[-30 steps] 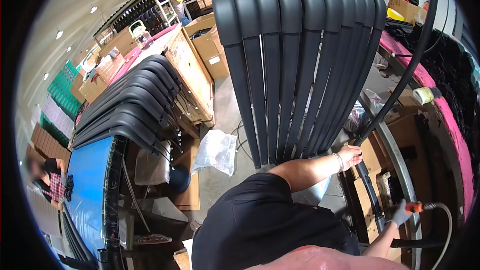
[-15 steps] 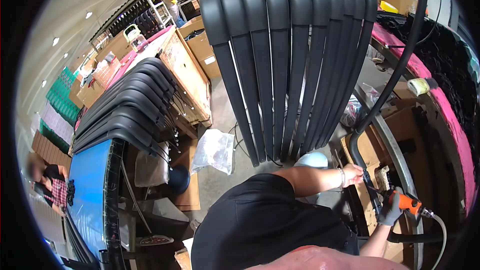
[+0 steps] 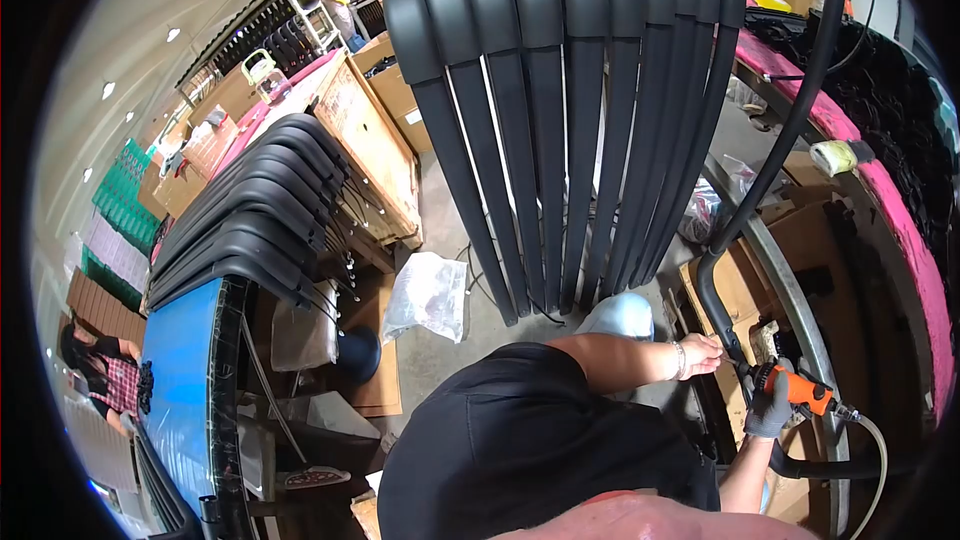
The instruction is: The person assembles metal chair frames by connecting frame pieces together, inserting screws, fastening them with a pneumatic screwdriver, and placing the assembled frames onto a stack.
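Black tube beside the metal rail, bent, upper end rising past the bench. Left hand closed in a pinch at its side; can't tell what's between the fingertips. Right gloved hand wraps the orange tool, hose trailing. Tube looks stiff, smooth, maybe slippery, awkwardly long; best held near the bend, tool by its body.

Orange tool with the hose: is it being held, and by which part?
Yes, the gloved right hand grips the orange power tool around its body, toward the end away from the hose.
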`<state>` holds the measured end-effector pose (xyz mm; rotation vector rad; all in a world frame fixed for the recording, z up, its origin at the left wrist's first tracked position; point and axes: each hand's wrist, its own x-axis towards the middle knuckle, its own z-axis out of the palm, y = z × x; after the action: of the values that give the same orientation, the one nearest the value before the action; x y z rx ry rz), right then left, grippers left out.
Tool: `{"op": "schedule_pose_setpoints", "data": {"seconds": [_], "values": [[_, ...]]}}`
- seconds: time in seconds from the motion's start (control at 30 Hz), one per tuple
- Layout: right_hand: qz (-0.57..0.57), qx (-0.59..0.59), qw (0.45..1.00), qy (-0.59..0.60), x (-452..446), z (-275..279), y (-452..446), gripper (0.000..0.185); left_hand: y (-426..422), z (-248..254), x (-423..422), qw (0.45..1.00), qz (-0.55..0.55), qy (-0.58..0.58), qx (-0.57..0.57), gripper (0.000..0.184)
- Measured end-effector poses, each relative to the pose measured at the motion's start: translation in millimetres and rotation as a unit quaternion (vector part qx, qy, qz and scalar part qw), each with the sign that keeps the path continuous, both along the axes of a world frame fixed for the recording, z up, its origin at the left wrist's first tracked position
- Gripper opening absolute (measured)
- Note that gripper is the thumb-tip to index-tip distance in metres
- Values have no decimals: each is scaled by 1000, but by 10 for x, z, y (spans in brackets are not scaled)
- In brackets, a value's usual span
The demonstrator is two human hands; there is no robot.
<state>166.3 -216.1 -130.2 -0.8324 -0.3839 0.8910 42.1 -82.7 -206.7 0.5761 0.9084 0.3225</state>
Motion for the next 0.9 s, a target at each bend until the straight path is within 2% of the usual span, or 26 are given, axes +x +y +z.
{"op": "schedule_pose_setpoints", "data": {"seconds": [0.4,0.77,0.9], "values": [[10,7,1000,-19,43,21,-73,54,31,19,21,998,-13,-47,-28,15],[-23,2,999,-22,44,123,-104,42,-31,99,52,998,-16,-58,-36,15],[-31,10,999,15,103,37,-115,56,-29,92,57,996,-21,-75,-37,14]]}}
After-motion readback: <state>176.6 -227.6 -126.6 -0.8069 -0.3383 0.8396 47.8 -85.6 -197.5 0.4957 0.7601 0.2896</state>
